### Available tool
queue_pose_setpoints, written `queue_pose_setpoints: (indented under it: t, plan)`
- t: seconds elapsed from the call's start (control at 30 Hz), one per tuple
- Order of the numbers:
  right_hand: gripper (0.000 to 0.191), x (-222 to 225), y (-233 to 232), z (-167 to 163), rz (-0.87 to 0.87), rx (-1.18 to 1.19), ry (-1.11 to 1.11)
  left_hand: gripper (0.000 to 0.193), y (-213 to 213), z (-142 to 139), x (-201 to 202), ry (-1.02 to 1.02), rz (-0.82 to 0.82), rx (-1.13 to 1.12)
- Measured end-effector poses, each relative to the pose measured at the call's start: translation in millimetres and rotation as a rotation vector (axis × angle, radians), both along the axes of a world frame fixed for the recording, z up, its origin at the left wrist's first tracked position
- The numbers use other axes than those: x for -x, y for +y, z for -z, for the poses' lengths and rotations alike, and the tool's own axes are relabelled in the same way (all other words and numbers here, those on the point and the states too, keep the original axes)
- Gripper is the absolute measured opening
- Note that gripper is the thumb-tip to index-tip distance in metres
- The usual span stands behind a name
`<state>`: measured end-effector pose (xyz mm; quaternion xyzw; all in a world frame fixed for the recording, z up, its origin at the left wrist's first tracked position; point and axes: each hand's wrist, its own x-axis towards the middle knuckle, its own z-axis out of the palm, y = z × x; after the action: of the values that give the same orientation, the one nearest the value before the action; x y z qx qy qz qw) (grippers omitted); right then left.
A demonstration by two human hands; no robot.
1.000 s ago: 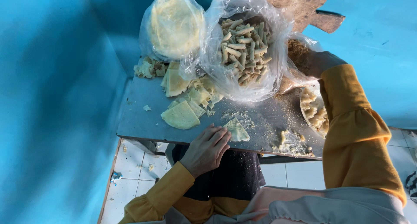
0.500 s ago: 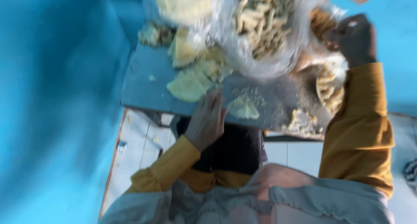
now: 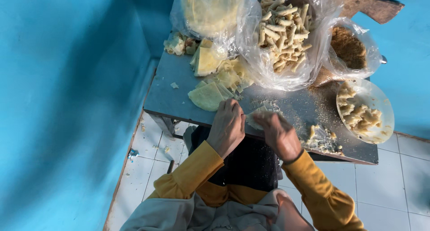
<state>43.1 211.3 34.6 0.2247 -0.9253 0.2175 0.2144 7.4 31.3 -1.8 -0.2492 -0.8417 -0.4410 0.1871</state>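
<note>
My left hand [image 3: 228, 125] rests at the near edge of a small grey table [image 3: 165, 96], fingers on a thin pale wrapper sheet [image 3: 257, 116]. My right hand [image 3: 278, 132] is beside it, fingers curled over the same sheet. Both wear yellow sleeves. Just left of my left hand lies a stack of triangular wrapper pieces [image 3: 207, 95]. What is under my fingers is hidden.
A clear bag of rolled pastry sticks [image 3: 283, 27] and a bag of round wrappers [image 3: 210, 9] stand at the back. A bag of brown crumbs [image 3: 348, 47] and a white plate of filling [image 3: 363, 111] are at right. Blue walls enclose the table; the floor is white tile.
My right hand has come back from the far right bags to the table's near edge next to my left hand. The view has shifted and steadied.
</note>
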Motion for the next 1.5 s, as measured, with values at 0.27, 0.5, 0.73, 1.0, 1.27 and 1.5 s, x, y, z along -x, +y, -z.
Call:
queue_pose_setpoints:
  t: [0.27,0.5,0.73,1.0,1.27,1.5]
  plan:
    - [0.015,-30.1,34.1,13.5,0.101,-0.018,0.112,0.012,4.1,-4.1,-0.3,-0.009,0.031,0.021]
    - [0.022,-17.3,44.5,33.4,0.191,-0.191,0.162,0.012,13.4,-7.3,-7.2,-0.083,0.139,-0.189]
    - [0.03,-13.6,31.7,8.9,0.077,-0.191,0.085,0.014,12.4,-0.1,-10.8,-0.042,0.193,-0.189]
    - [0.04,-19.1,16.0,-7.7,0.03,-0.009,-0.093,0.021,15.9,24.3,16.6,0.102,0.315,0.07]
    - [0.041,12.7,27.7,5.1,-0.017,-0.071,-0.085,0.033,29.3,36.3,34.4,0.191,0.228,0.253]
    - [0.046,24.1,31.8,5.9,-0.097,0.072,-0.073,0.025,33.7,32.0,31.1,0.303,0.213,0.431]
